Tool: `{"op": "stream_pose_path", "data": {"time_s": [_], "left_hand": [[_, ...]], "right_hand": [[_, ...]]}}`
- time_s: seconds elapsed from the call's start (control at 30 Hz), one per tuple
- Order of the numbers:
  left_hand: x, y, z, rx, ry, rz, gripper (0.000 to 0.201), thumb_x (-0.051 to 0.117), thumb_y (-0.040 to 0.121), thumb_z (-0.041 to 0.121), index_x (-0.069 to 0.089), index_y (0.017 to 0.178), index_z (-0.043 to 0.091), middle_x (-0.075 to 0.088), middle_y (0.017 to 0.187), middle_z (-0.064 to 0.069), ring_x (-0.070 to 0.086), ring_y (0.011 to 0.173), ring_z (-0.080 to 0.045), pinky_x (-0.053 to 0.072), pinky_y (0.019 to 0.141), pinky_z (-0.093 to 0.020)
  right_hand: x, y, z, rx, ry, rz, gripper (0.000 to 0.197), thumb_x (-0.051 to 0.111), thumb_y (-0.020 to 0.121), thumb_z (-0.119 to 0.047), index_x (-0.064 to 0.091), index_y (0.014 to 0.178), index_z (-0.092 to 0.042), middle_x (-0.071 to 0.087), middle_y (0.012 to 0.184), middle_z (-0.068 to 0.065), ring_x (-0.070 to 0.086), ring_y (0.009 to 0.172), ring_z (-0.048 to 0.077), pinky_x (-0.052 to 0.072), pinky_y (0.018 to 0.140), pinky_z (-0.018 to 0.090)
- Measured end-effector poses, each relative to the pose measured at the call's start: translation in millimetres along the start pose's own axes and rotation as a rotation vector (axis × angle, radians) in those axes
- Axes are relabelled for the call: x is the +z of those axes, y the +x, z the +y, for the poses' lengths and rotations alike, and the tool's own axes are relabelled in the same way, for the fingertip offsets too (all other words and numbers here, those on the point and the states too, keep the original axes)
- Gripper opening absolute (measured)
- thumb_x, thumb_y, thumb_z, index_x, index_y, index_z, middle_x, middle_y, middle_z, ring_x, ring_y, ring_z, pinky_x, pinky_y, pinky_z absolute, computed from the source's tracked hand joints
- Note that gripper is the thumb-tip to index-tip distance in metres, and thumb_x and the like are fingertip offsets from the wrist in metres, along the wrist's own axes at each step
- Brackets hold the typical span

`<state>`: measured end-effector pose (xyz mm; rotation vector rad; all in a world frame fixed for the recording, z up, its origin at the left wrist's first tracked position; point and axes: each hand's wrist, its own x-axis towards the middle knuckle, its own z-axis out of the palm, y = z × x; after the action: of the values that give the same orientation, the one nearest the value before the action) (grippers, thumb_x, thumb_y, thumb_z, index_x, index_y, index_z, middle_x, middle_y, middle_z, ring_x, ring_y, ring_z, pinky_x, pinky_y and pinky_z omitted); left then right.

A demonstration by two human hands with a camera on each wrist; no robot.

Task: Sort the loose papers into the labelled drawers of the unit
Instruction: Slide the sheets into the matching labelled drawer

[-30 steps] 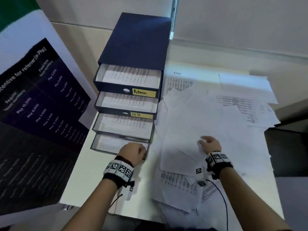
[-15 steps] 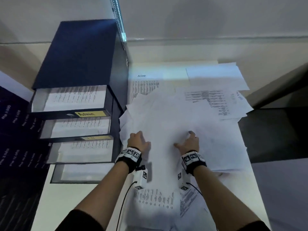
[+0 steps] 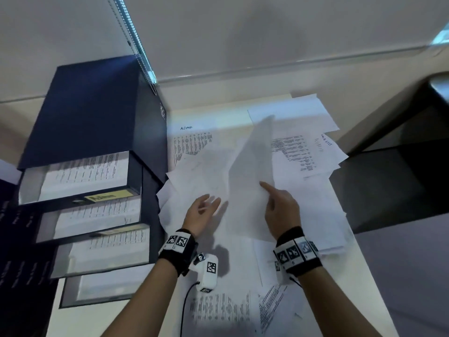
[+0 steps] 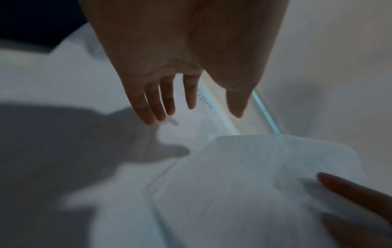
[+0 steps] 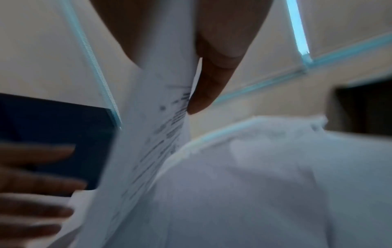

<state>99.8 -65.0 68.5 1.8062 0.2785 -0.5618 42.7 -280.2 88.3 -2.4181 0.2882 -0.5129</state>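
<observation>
So the right hand (image 3: 279,210) now has a sheet (image 3: 252,181) pinched at its edge and tipped up off the pile. Half a second back both hands were just flat on the papers, so this is a fresh pick. The right wrist view shows print on the side turned toward the hand, and the sheet sits between thumb and fingers.

The left hand (image 3: 201,212) is empty, fingers spread and relaxed, hovering just over the loose papers (image 3: 303,152) beside the lifted sheet.

The drawer unit (image 3: 97,113) stands to the left on the table (image 3: 359,276), all four drawers pulled out, and the top one reads Admin (image 3: 102,197). My guess is the next step is reading the sheet's heading and choosing a drawer.
</observation>
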Motion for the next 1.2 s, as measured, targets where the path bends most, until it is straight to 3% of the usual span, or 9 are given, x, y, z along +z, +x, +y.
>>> {"op": "stream_pose_path", "data": {"time_s": [0.17,0.27,0.33,0.43,0.6,0.77,0.93,1.1,1.2], "left_hand": [[0.9,-34.5,44.8,0.212,-0.298,-0.165,0.082,0.076,0.078,0.052,0.039,0.148,0.029,0.06,0.128,0.006,0.062,0.118,-0.007,0.049,0.101,-0.031],[-8.6,-31.4,39.8,0.163,-0.21,0.038,0.039,0.071,0.09,0.022,0.058,0.127,0.025,0.07,0.118,0.0,0.067,0.108,-0.014,0.054,0.093,-0.032],[-22.8,-28.8,23.8,0.123,-0.122,0.147,0.025,0.057,0.097,0.005,0.065,0.11,0.025,0.073,0.106,0.001,0.068,0.103,-0.021,0.055,0.09,-0.034],[-45.3,-33.1,1.9,0.059,-0.112,0.18,0.025,0.053,0.098,0.004,0.068,0.117,0.014,0.074,0.109,0.001,0.069,0.106,-0.022,0.053,0.099,-0.047],[-64.9,-58.3,-0.4,0.016,-0.281,0.009,0.025,0.049,0.102,0.006,0.066,0.118,0.015,0.073,0.117,-0.005,0.066,0.114,-0.025,0.046,0.106,-0.046],[-89.0,-80.9,6.3,0.085,-0.173,0.004,0.028,0.049,0.104,0.015,0.059,0.13,0.013,0.071,0.123,-0.005,0.066,0.114,-0.019,0.048,0.105,-0.045],[-146.1,-122.6,-3.7,0.196,0.005,0.194,0.044,0.054,0.101,0.016,0.045,0.144,0.021,0.066,0.125,0.009,0.063,0.116,-0.009,0.049,0.104,-0.036],[-225.3,-170.5,0.4,0.266,-0.245,0.359,0.051,0.058,0.099,0.013,0.043,0.147,0.027,0.068,0.122,-0.004,0.067,0.105,-0.022,0.051,0.093,-0.036],[-264.2,-192.4,1.1,0.226,-0.284,0.435,0.056,0.064,0.095,0.026,0.041,0.146,0.032,0.064,0.132,-0.004,0.065,0.115,-0.024,0.047,0.104,-0.047]], "right_hand": [[-1.0,-27.6,-55.8,-0.424,-0.243,-0.192,0.046,0.05,0.064,0.01,0.073,0.087,-0.023,0.06,0.134,-0.005,0.049,0.093,0.02,0.053,0.053,0.027],[13.2,-54.6,-63.7,-0.55,-0.118,-0.484,0.035,0.051,0.075,-0.006,0.076,0.087,-0.028,0.058,0.137,-0.004,0.052,0.098,0.018,0.053,0.075,0.029],[16.1,-67.9,-61.1,-0.458,0.166,-0.657,0.027,0.054,0.085,-0.016,0.076,0.094,-0.028,0.059,0.135,-0.006,0.052,0.108,0.014,0.045,0.092,0.028],[13.2,-72.9,-52.4,-0.16,0.442,-0.53,0.015,0.068,0.086,-0.036,0.073,0.099,-0.031,0.064,0.118,-0.016,0.057,0.109,0.002,0.048,0.088,0.024],[13.5,-59.7,-25.8,0.44,0.453,-0.474,0.094,0.069,0.065,-0.072,0.039,0.143,-0.028,0.049,0.134,-0.008,0.053,0.116,0.011,0.05,0.096,0.034],[7.7,-53.9,-44.2,0.656,0.871,-0.52,0.091,0.085,0.071,-0.04,0.033,0.145,-0.029,0.072,0.106,0.015,0.072,0.095,0.026,0.058,0.075,0.036],[7.8,-47.1,-104.6,0.345,0.778,-0.56,0.046,0.059,0.093,-0.001,0.062,0.128,-0.031,0.06,0.13,-0.015,0.054,0.123,0.002,0.043,0.106,0.03],[25.9,-37.1,-179.8,0.199,0.913,-0.702,0.034,0.059,0.092,0.0,0.073,0.114,-0.023,0.067,0.124,-0.011,0.057,0.124,0.009,0.044,0.107,0.035],[49.2,-30.8,-216.9,0.348,0.962,-0.794,0.031,0.059,0.089,0.004,0.076,0.107,-0.015,0.069,0.121,0.006,0.061,0.12,0.026,0.044,0.108,0.045]]}}
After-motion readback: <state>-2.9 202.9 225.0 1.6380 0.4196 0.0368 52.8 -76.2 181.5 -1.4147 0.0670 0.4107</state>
